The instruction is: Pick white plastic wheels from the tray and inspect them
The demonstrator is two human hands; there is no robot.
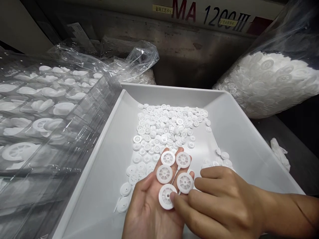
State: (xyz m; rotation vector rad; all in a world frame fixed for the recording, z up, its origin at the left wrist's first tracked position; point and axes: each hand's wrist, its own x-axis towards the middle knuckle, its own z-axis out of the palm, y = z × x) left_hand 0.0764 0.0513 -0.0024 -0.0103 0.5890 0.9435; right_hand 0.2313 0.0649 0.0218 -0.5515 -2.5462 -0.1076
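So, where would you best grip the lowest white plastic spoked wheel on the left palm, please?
Pinch its outer rim from the right, where the right hand touches it; lying flat on the left hand, the wheel offers its rim, sturdier-looking than the spokes.

PLACE: we are in a factory workshop | SIGNS: we see a cream metal machine housing (209, 13) printed "MA 1200 III", a shallow white plastic tray (159, 93) of small white plastic wheels (161, 124), a bulging clear plastic bag (271, 79) of more, clear compartmented plastic trays (50, 109)

The wheels (164, 174) look matt white plastic; the tray (169, 96) smooth pale plastic; the bag (139, 56) thin, glossy clear plastic.
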